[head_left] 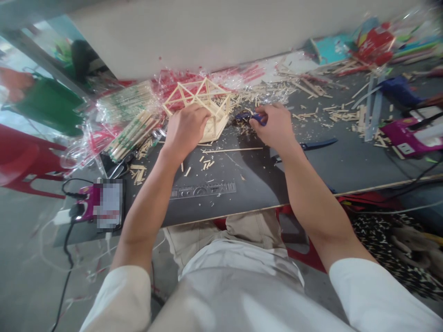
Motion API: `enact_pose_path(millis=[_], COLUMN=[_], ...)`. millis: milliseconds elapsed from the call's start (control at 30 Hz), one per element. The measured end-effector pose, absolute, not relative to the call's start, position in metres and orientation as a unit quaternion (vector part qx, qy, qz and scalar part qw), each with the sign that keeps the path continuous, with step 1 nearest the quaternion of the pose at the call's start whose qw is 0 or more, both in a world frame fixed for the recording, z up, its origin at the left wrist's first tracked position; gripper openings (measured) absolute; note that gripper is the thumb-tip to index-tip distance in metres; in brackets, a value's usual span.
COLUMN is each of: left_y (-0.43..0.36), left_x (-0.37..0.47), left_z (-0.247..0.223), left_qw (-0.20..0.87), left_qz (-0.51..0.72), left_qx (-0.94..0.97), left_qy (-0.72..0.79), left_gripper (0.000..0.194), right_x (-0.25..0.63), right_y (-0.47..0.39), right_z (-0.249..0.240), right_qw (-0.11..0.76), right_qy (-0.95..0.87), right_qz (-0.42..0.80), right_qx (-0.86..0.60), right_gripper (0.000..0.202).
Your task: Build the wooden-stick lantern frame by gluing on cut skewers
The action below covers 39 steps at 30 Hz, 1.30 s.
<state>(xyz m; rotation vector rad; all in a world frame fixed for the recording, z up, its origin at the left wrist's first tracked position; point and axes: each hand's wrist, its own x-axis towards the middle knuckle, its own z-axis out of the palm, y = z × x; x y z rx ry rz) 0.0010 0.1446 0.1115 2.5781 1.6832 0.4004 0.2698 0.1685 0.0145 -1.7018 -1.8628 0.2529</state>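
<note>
A frame of thin wooden sticks [221, 113], built of triangles around a flat base, stands near the back of the dark table. My left hand [188, 127] is closed over its near left side, and the fingertips are partly hidden behind the hand. To the right, my right hand [276, 125] grips small blue-handled pliers [258, 119], whose dark jaws point left toward the frame. Whether anything is between the jaws is too blurred to tell. One long thin stick [235, 150] lies in front of the frame, with short cut pieces [207, 164] close by.
A clear ruler [204, 190] lies near the front edge. Beside my right forearm is a dark knife [318, 144]. Bundled sticks [133, 133] in plastic are at left, above a phone [110, 205] and cables. Stick scraps, a blue glue gun [401, 92] and a purple power strip [411, 133] occupy the right.
</note>
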Motion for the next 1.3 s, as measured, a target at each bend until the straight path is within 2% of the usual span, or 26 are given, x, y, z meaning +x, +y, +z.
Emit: enact_pose_path(millis=[467, 1000, 1300], left_y=[0.145, 0.146, 0.155], left_x=[0.001, 0.001, -0.006], left_z=[0.110, 0.113, 0.096], left_qw=[0.058, 0.050, 0.024], left_qz=[0.145, 0.125, 0.198], left_qx=[0.824, 0.827, 0.843], left_qy=[0.544, 0.547, 0.500], left_gripper=[0.037, 0.033, 0.035], right_x=[0.272, 0.268, 0.270], right_y=[0.170, 0.170, 0.171], right_z=[0.012, 0.008, 0.009], right_qw=[0.284, 0.292, 0.310], right_qy=[-0.709, -0.704, -0.706], right_qz=[0.085, 0.077, 0.102], right_qx=[-0.640, -0.643, -0.629], right_gripper=[0.050, 0.041, 0.045])
